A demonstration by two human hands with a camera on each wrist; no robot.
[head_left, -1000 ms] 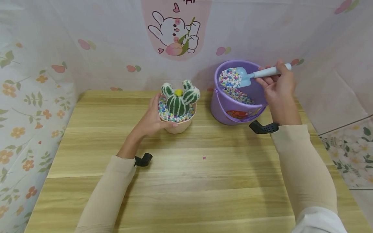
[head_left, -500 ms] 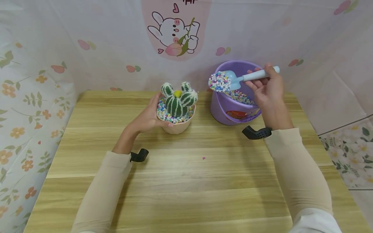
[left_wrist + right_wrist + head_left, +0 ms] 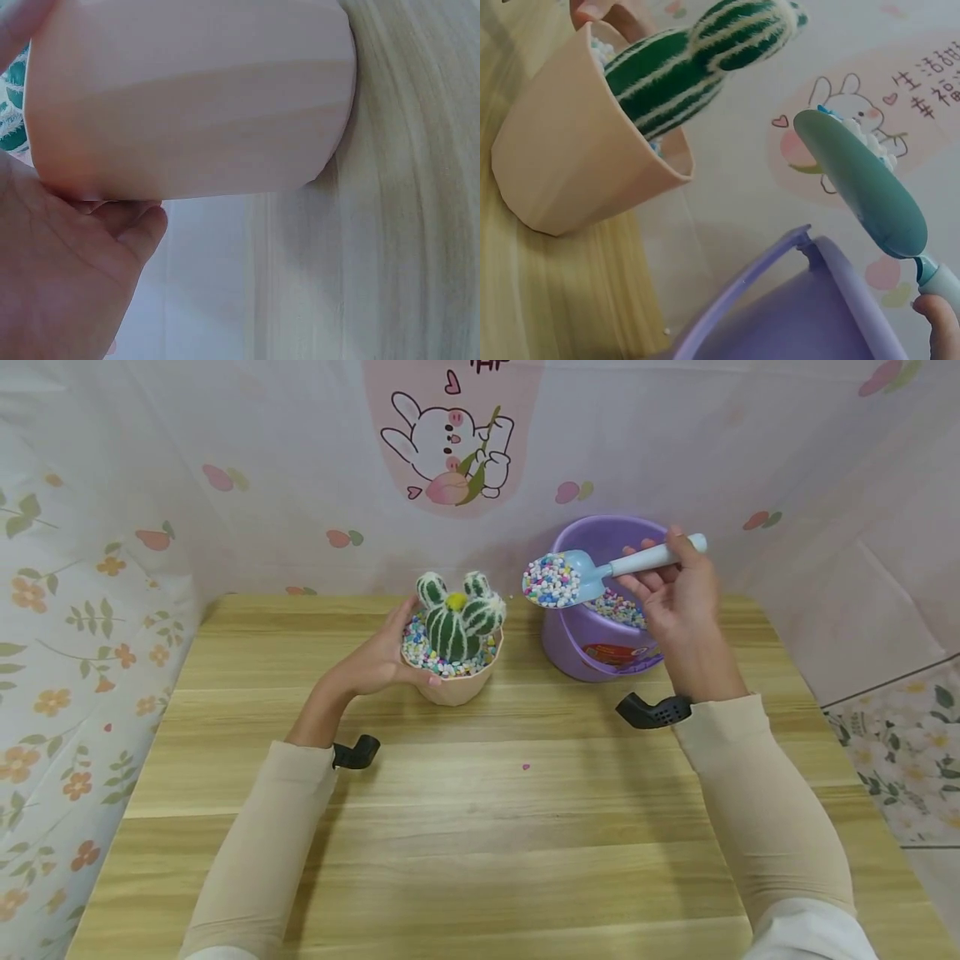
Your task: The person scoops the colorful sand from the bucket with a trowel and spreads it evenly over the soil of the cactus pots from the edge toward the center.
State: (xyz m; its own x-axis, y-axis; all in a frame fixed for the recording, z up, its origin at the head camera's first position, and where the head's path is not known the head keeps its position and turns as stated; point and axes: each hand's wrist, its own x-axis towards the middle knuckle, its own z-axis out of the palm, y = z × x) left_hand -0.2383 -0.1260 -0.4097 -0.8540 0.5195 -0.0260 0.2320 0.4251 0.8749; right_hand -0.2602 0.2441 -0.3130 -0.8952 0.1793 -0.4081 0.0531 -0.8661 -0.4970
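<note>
My right hand (image 3: 681,597) grips the pale handle of a light blue scoop (image 3: 590,578), whose blade carries a heap of multicoloured pebbles (image 3: 551,580). The scoop is held above the left rim of a purple bucket (image 3: 573,647), with more pebbles lying inside. My left hand (image 3: 375,658) holds the left side of a peach flowerpot (image 3: 453,690), thumb across the front near the rim. A green and white cactus (image 3: 453,631) with a yellow top stands in the pot among pebbles. In the right wrist view the blade (image 3: 866,184) shows from below, apart from the pot.
Pot and bucket stand near the back of a wooden table (image 3: 450,860). Behind them hangs a printed cloth (image 3: 285,460) with a rabbit picture. One small pink pebble (image 3: 526,767) lies on the tabletop. The bucket's handle hangs down at its front.
My right hand has lifted the loaded scoop out of the bucket and moved it left, over the bucket's rim. My left hand and the pot have shifted slightly left.
</note>
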